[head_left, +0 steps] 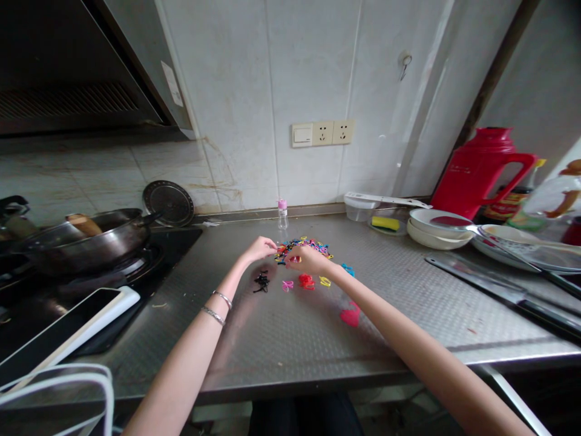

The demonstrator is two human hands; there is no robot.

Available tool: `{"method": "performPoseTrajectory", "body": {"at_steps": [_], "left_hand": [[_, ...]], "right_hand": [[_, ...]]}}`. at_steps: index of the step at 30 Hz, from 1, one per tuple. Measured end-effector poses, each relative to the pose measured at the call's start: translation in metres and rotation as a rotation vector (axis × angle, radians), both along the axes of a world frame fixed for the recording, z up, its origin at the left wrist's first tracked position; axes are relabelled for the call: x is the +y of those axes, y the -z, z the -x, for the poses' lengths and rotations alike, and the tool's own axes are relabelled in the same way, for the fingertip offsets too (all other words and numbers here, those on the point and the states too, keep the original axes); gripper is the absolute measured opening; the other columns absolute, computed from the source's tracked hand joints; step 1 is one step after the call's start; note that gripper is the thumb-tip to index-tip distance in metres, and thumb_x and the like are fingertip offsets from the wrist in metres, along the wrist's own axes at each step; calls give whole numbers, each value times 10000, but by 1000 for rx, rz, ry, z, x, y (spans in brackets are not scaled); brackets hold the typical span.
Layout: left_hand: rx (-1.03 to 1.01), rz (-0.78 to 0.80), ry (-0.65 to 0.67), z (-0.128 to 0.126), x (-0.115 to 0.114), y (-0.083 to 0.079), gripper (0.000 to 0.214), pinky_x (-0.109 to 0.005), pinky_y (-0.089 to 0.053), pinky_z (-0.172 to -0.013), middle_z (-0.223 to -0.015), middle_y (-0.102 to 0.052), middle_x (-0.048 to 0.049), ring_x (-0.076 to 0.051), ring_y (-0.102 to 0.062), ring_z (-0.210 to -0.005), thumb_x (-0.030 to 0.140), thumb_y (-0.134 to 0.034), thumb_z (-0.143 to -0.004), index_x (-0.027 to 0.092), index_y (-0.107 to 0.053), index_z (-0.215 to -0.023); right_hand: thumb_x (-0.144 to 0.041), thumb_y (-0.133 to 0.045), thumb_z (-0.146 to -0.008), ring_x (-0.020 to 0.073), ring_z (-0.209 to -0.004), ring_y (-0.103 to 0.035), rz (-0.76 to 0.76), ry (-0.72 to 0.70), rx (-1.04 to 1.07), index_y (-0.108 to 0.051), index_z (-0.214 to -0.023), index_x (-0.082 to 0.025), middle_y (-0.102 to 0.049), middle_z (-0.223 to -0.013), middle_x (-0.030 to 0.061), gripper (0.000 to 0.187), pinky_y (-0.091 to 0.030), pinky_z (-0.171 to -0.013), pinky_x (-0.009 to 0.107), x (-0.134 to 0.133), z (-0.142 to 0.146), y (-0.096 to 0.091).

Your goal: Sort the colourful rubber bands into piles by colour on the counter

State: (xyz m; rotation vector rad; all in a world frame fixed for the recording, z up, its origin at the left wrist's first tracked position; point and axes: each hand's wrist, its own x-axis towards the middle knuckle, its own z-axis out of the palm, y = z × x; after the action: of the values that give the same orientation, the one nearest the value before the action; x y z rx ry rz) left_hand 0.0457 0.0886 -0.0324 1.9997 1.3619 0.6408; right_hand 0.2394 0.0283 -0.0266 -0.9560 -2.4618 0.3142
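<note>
Many little colored bands (305,242) lie in a pile on the shiny table (290,339). The left hand (260,249) is at the pile's left edge, and the right hand (311,260) is over the near side, hiding some of it. Both hands have bent fingers — I cannot tell if they grip any bands. Nearer the person sit a black bunch (261,281), a pink bunch (287,285), a red bunch (306,281) and a yellow bunch (325,281) — with a blue bunch (348,269) beside the right wrist.
</note>
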Motion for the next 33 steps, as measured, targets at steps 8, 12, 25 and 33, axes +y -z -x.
{"method": "performPoseTrajectory", "body": {"at_steps": [8, 12, 25, 33], "left_hand": [[40, -42, 20, 0, 6, 13, 242, -205, -312, -462, -524, -572, -7, -87, -441, -456, 246, -633, -596, 86, -673, -773], [-1, -31, 35, -5, 4, 18, 258, -211, -344, -486, -604, -620, -35, -99, -488, -491, 285, -623, -627, 88, -667, -788], [-4, -165, -34, -7, 11, 30, 242, -221, -372, -534, -642, -646, -65, -126, -531, -565, 298, -592, -661, 88, -685, -739], [-178, -110, 51, -29, -4, 3, 292, -210, -356, -501, -627, -637, -65, -91, -474, -506, 334, -588, -693, 74, -679, -790]], "right_hand": [[-236, -513, -738, 126, -644, -564, -27, 296, 123, -704, -840, -153, -680, -753, 42, 233, -403, -624, 205, 25, -82, 15], [-238, -498, -736, 131, -639, -573, -17, 365, 157, -707, -843, -141, -687, -740, 42, 254, -412, -611, 199, 29, -102, 23], [-224, -490, -708, 140, -656, -593, -14, 475, 151, -712, -809, -150, -695, -747, 44, 254, -414, -595, 194, 29, -118, 30], [-240, -488, -718, 157, -708, -610, 5, 517, 135, -709, -845, -145, -697, -796, 59, 272, -428, -644, 209, 31, -126, 27]]}}
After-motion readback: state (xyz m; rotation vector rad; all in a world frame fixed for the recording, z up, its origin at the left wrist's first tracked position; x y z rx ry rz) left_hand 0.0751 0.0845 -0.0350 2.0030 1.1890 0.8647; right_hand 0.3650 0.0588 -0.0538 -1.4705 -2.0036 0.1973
